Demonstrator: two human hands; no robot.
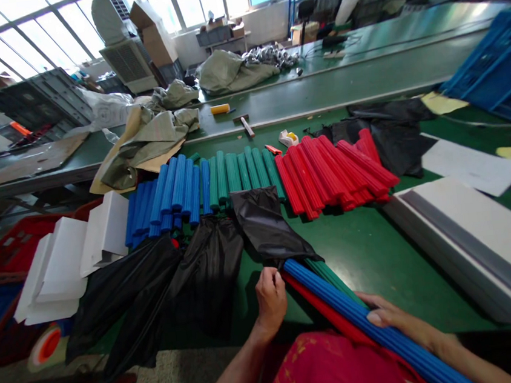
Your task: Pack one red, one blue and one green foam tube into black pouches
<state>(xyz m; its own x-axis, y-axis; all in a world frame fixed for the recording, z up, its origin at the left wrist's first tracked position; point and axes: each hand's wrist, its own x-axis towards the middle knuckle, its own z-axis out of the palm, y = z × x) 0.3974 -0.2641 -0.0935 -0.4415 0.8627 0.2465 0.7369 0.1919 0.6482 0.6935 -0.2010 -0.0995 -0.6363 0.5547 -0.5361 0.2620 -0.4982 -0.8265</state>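
Note:
My left hand (272, 296) is closed, pinching the mouth of a black bag (271, 229) that lies on the green table. Three long ribbed rods, a blue rod (340, 301), a green rod (333, 279) and a red rod (315, 301), have their far ends inside the bag. Wrapped round these rods from the side, my right hand (382, 312) grips them with the thumb over the blue one. Their near ends run back past my body. Beyond the bag lie piles of short blue rods (177, 187), green rods (240, 175) and red rods (327, 175).
More black bags (209, 269) hang over the table's front edge at left, beside folded white boxes (62, 260). A long white box (483, 234) lies at right. Farther back are a hammer (247, 126), a yellow roll (220, 109) and a blue crate (498, 68).

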